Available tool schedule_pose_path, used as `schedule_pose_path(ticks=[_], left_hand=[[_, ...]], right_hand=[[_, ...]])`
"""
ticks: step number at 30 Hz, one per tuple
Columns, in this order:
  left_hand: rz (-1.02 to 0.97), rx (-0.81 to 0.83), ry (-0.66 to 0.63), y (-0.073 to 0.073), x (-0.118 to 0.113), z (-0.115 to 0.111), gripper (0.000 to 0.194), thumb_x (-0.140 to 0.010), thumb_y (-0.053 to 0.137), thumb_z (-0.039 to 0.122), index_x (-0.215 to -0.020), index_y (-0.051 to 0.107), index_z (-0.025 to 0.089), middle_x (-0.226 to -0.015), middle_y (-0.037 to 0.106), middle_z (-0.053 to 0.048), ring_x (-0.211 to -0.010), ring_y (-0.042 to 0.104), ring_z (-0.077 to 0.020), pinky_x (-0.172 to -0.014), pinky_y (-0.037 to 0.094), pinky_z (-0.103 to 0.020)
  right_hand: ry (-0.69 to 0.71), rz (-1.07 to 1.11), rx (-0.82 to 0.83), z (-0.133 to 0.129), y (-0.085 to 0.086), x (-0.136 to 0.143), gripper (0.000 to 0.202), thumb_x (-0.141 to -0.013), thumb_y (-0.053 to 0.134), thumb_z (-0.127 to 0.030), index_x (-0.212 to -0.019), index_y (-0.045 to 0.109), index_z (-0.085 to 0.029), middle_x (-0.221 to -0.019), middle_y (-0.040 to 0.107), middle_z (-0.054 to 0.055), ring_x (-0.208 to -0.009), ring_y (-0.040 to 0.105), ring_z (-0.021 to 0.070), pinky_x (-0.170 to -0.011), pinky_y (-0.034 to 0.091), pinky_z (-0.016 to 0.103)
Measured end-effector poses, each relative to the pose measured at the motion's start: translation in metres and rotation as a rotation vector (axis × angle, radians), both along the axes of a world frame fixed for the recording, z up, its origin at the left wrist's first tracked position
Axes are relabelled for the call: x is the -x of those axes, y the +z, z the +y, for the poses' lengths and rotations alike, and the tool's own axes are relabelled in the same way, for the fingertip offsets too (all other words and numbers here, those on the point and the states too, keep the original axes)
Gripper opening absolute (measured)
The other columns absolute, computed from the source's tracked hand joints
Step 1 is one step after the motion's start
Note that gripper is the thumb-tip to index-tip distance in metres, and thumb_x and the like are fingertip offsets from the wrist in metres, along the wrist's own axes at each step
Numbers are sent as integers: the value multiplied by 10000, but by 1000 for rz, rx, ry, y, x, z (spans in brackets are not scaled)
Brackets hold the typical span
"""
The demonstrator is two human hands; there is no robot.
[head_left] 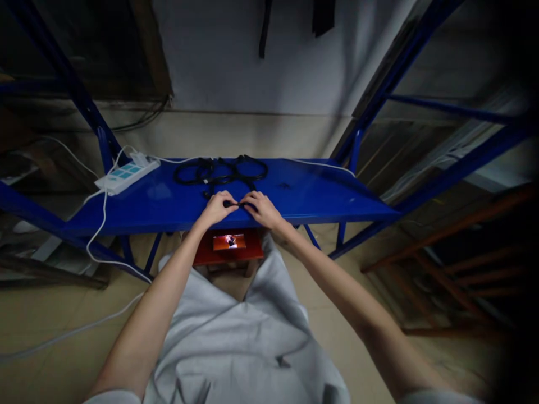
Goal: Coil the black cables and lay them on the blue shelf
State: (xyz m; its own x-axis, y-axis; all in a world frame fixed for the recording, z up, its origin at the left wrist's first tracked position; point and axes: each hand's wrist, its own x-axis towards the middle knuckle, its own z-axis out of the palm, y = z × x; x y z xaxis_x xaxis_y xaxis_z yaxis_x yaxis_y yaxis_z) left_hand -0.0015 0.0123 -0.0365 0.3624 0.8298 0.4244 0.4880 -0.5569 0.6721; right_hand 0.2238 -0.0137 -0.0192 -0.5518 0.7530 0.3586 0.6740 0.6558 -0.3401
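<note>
Near the front edge of a blue shelf (pixel 324 205), my left hand (pixel 218 209) pinches a black cable end (pixel 228 203) between thumb and fingers. Close beside it, my right hand (pixel 264 209) is closed on the same black piece from the other side. A short thin dark length shows between the fingertips; its exact shape is too small to make out. Just behind both hands lie coiled black cables (pixel 221 178) in several loops. Small dark thin bits (pixel 284 185) rest on the shelf to the right of them.
A white power strip (pixel 126 175) with blue-green sockets sits at the shelf's left end, its white cord (pixel 100 230) hanging down. Under the shelf, a red stool (pixel 202 255) bears a lit phone (pixel 229 242). Blue metal posts (pixel 357 140) rise at both sides.
</note>
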Motion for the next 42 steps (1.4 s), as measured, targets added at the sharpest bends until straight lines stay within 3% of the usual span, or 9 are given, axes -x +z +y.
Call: schedule_pose_path(ticks=[5, 12, 16, 21, 27, 33, 42], left_hand=[[2, -3, 2, -2, 3, 0, 119, -793, 778, 235, -880, 779, 155, -965, 703, -64, -947, 621, -188, -981, 477, -378], [-30, 21, 0, 9, 3, -6, 147, -763, 759, 194, -906, 770, 159, -904, 693, -42, -913, 640, -189, -925, 509, -365], [-36, 36, 0, 11, 4, -7, 109, -755, 750, 197, -854, 753, 152, -895, 696, -38, -910, 649, -193, -914, 516, -363], [-50, 22, -7, 8, 5, -6, 102, -752, 767, 225, -827, 753, 157, -875, 705, -47, -897, 655, -199, -908, 521, -371], [-40, 45, 14, 8, 3, -5, 99, -744, 770, 232, -809, 754, 159, -888, 696, -33, -892, 653, -193, -912, 517, -363], [-63, 24, 32, 5, 2, -3, 92, -724, 786, 206, -787, 742, 157, -914, 688, -37, -895, 640, -188, -928, 507, -363], [-46, 18, 33, 2, 3, -1, 100, -719, 789, 165, -770, 709, 136, -907, 675, -52, -890, 624, -188, -915, 498, -358]], right_hand=[[7, 33, 8, 6, -4, -1, 303, -1026, 492, -288, -1244, 678, -190, -1273, 608, 121, -1147, 504, 266, -996, 387, 421], [82, 52, 18, 8, 7, 7, 270, -993, 568, -285, -1177, 730, -170, -1179, 674, 123, -1115, 531, 274, -991, 389, 449], [133, 29, 44, 20, 16, 15, 215, -969, 571, -209, -1077, 742, -138, -1084, 701, 104, -1036, 567, 237, -952, 417, 388], [101, 24, 85, 38, 31, 18, 230, -978, 520, -154, -1062, 717, -70, -977, 705, 78, -923, 607, 173, -848, 419, 276], [173, -82, 88, 39, 43, 27, 178, -939, 593, -128, -1025, 745, -91, -909, 714, 36, -843, 616, 130, -776, 390, 226], [217, -216, -2, 49, 45, 33, 139, -930, 629, -161, -931, 753, -98, -889, 713, 51, -845, 618, 150, -755, 383, 237], [254, -242, 127, 72, 39, 36, 174, -922, 630, -194, -856, 766, -108, -723, 680, 20, -723, 594, 123, -720, 392, 238]])
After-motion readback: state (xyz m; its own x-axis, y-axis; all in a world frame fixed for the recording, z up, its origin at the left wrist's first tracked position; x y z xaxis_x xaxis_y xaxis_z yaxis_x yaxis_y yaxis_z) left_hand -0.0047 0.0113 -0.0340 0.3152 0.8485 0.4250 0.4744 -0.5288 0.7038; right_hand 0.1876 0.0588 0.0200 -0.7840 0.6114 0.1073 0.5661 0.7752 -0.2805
